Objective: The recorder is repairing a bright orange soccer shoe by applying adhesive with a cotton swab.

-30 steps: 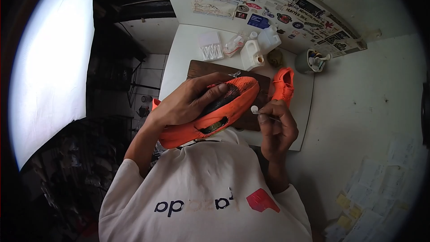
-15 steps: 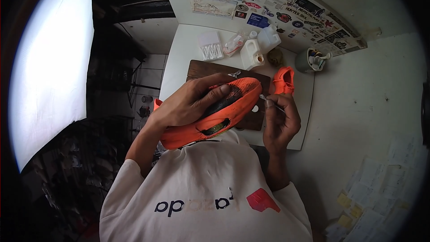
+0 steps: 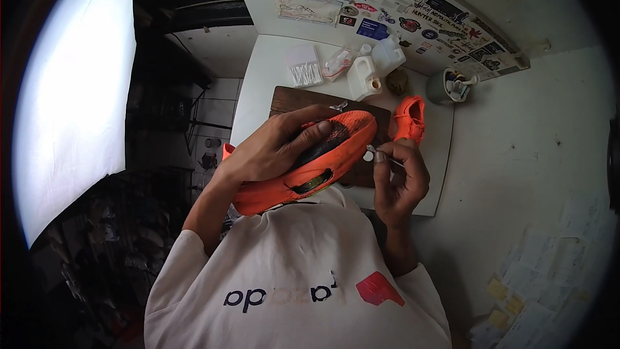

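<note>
My left hand (image 3: 274, 148) is wrapped round a bright orange shoe (image 3: 349, 155), its thumb lying across a dark, mesh-like area. The shoe is held tilted above the table, in front of my chest. An oval opening shows in its near side, with something greenish inside. My right hand (image 3: 403, 174) pinches a thin white cotton swab (image 3: 395, 162) between thumb and fingers. The swab's tip is close to the shoe's right edge; whether it touches I cannot tell. A matching orange shoe (image 3: 408, 119) rests on the table beyond my right hand.
Beneath the shoe lies a dark wooden board (image 3: 290, 99) on a white table (image 3: 258, 71). Behind it are a pack of cotton swabs (image 3: 303, 68), a clear plastic bag (image 3: 339, 63) and white jugs (image 3: 363, 77). A grey container of tools (image 3: 445, 89) stands by the wall.
My right hand has dropped slightly toward me, and the swab's tip has moved down along the shoe's right edge. My left hand and the shoe stay nearly still.
</note>
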{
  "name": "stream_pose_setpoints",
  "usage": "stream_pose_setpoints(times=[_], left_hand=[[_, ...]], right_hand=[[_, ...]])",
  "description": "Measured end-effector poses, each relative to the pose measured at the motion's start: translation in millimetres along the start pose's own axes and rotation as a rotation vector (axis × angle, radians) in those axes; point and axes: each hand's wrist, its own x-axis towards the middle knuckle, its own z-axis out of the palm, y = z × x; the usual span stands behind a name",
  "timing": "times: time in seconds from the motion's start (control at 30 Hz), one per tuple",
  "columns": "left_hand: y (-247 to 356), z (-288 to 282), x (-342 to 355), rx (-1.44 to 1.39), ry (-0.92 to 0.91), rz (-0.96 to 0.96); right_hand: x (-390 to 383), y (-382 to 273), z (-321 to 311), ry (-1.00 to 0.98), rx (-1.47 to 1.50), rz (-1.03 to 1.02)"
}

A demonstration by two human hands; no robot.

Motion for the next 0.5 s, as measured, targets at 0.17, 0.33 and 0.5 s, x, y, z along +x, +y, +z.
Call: stream_pose_setpoints(times=[0.17, 0.33, 0.5], left_hand=[[0.5, 1.7, -1.3, -0.018, 0.001, -0.035], [-3.1, 4.3, 1.5, 0.000, 0.020, 0.009], [5.3, 2.5, -1.6, -0.008, 0.005, -0.047]], right_hand=[[-3.0, 0.6, 1.5, -0.004, -0.001, -0.012], [-4.7, -1.1, 2.1, -0.016, 0.016, -0.016], [-3.1, -4.4, 2.8, -0.019, -0.002, -0.018]])
